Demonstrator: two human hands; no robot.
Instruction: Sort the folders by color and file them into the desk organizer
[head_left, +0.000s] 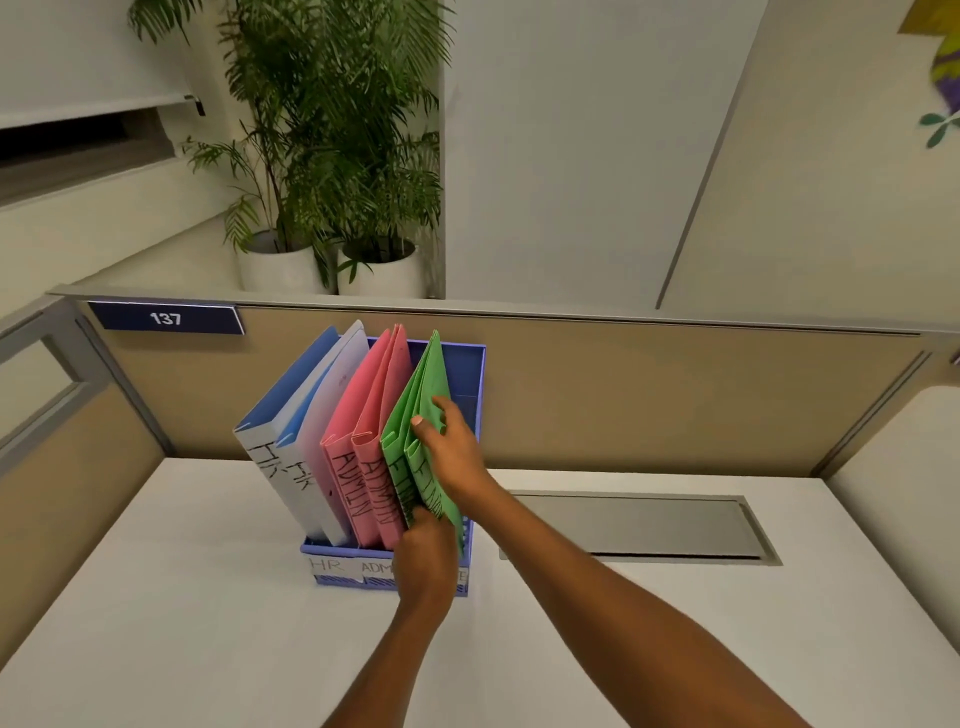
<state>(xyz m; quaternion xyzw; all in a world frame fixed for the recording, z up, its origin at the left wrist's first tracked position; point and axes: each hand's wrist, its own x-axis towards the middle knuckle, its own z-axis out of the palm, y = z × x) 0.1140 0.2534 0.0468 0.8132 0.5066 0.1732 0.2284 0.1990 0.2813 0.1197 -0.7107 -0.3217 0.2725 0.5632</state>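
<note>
my right hand (453, 454) grasped the two green paper folders (423, 395) standing rightmost in the blue plastic desk organizer (470, 374) on the white table (208, 597); my left hand (423, 551) touched their near end, grip unclear.

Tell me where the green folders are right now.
In the head view, the green folders stand at the right end of the blue desk organizer, just right of the pink folders.

Bare left hand (423, 551) and right hand (453, 448), bare forearms (597, 564), nails seemingly short.
</note>
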